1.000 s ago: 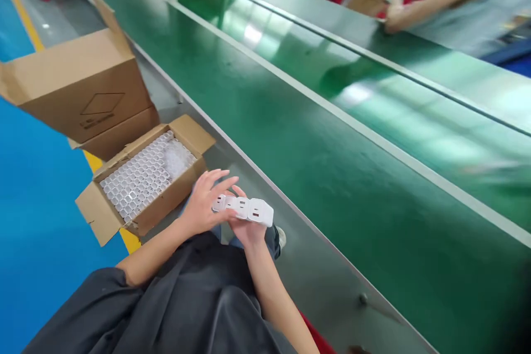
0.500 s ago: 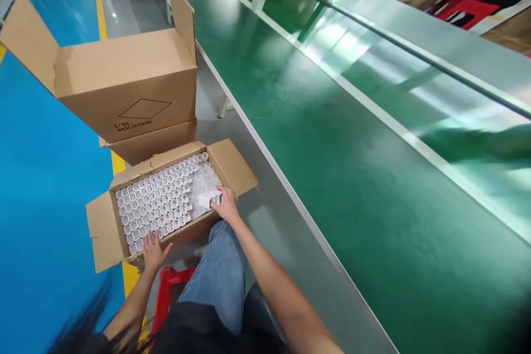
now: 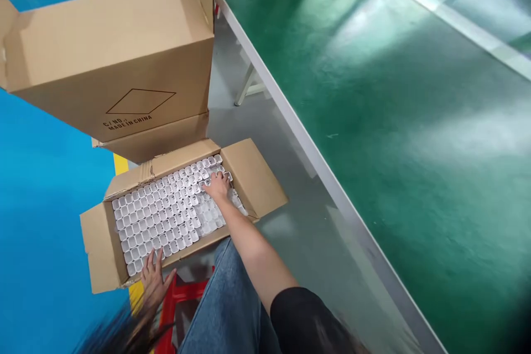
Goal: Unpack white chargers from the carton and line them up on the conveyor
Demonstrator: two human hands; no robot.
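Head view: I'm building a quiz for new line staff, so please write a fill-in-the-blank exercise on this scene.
The right hand lies on rows of small ____ chargers in the open carton. The left hand is at that carton's near edge, beside a ____ stool. The larger carton behind reads MADE IN ____.
Missing words: white; red; CHINA.

Bright, even light, seemingly from overhead lamps, throws pale glare streaks across the green belt (image 3: 415, 55) and leaves only soft shadows on the grey floor (image 3: 307, 232). The box (image 3: 255, 177) looks fairly sharp. The lower left corner smears with motion blur, and the lower right corner darkens into a vignette.
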